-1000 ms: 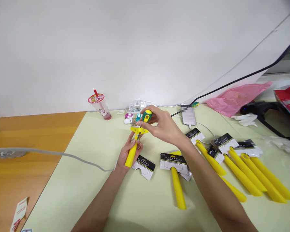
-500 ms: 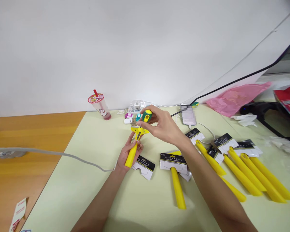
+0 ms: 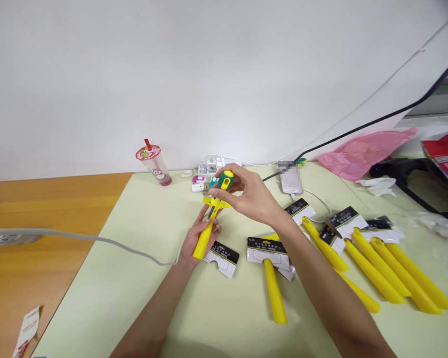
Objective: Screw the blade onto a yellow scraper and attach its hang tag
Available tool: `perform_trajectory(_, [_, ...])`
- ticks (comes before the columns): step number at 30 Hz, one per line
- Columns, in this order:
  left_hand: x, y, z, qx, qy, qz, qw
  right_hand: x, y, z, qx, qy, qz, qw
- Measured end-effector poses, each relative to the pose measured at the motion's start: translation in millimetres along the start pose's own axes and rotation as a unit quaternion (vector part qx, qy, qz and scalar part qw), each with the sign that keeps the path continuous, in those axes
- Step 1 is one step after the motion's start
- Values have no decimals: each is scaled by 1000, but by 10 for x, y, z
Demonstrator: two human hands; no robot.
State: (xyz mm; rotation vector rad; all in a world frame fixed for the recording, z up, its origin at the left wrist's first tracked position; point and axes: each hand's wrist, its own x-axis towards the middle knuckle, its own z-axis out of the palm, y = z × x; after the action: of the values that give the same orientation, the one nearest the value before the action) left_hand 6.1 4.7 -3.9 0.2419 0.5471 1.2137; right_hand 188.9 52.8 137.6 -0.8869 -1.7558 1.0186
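Note:
My left hand is shut around a yellow plastic tool handle, which has a flat yellow head at its far end. My right hand pinches a green-and-yellow screwdriver above that head. Its thin metal shaft points down into the yellow piece. My fingers hide part of the spot where shaft and head meet. Both hands are close together over the pale green mat.
Several yellow handles and black-topped white card packs lie to the right. A plastic drink cup, a power strip and a blurred phone stand along the wall. A grey cable crosses the mat's left edge.
The screwdriver and both hands have shifted only slightly, and the grip of each hand looks the same.

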Motion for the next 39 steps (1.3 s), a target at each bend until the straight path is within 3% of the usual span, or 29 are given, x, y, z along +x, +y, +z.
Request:
perform_trajectory(28, [-5, 12, 12, -39, -10, -6, 999, 18, 70, 20, -36, -15, -4, 999])
perform_trajectory(39, [3, 16, 24, -52, 12, -9, 999, 21, 62, 23, -69, -15, 4, 997])
